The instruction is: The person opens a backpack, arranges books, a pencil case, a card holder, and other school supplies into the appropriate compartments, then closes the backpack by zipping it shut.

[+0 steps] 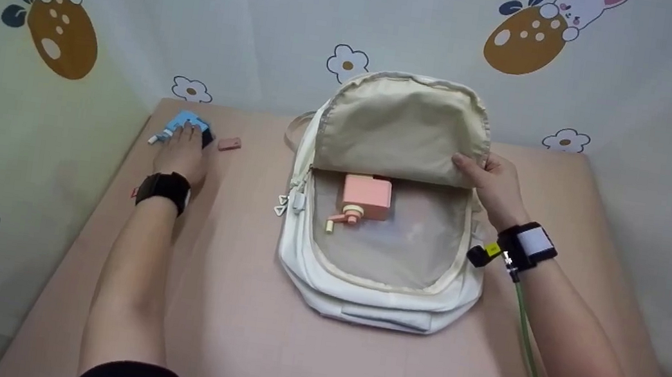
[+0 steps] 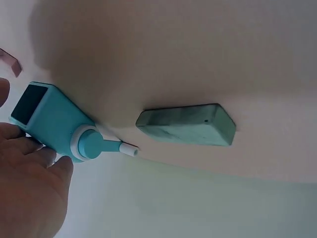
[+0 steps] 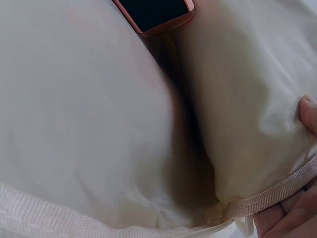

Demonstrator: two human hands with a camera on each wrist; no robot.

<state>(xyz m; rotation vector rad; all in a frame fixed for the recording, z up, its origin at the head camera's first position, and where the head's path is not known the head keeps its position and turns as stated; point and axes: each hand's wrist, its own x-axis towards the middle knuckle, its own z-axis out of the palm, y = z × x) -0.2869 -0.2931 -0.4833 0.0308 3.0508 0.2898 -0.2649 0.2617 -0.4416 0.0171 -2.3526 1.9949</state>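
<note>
A light blue hand-crank pencil sharpener (image 1: 190,121) lies at the table's far left corner. My left hand (image 1: 183,152) rests its fingers on it; in the left wrist view the fingertips touch one side, with the thumb apart. Beyond the crank, the left wrist view shows a green block (image 2: 185,124), hidden in the head view. A small pink block (image 1: 229,144) lies right of the hand. My right hand (image 1: 501,187) pinches the edge of the raised flap (image 1: 406,126) of a white backpack (image 1: 299,268). Inside the backpack is a pink crank sharpener (image 1: 367,197).
The backpack lies at the table's middle right, its zipper pulls (image 1: 281,205) hanging on its left side. A patterned cloth wall (image 1: 279,32) rises behind the table (image 1: 230,304). From my right wrist strap a green cable (image 1: 529,350) runs down toward the front.
</note>
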